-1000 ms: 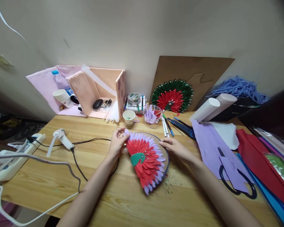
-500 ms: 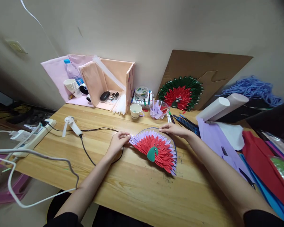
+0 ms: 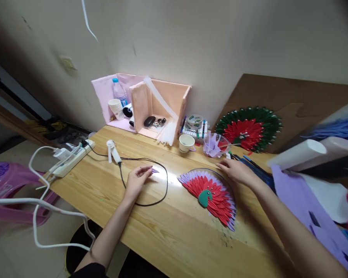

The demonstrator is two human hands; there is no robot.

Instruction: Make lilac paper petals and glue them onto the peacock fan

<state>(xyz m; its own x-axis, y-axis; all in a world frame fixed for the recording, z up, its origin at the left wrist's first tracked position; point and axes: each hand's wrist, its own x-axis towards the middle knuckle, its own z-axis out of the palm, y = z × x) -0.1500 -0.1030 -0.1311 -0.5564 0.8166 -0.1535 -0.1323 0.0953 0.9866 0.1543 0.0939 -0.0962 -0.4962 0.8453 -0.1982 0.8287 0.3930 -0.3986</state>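
Wooden table (image 3: 174,231): left hand (image 3: 136,179) pinches lilac paper petal (image 3: 154,170), left of red-and-lilac paper peacock fan (image 3: 217,195); right hand (image 3: 237,172), fingers flat, touches fan rim.

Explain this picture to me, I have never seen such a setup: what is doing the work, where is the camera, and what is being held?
There is no machine here: a person works with two bare hands, and the single picture comes from a camera worn on the head, looking forward and down. The left hand pinches a small purple paper piece at its fingertips. The right hand rests flat at the far edge of a red and purple paper peacock fan lying on the wooden table. Also on the table are a glue gun with its black cord, a power strip, a paper cup and a clear bowl of purple pieces. A green and red peacock leans against cardboard at the back.
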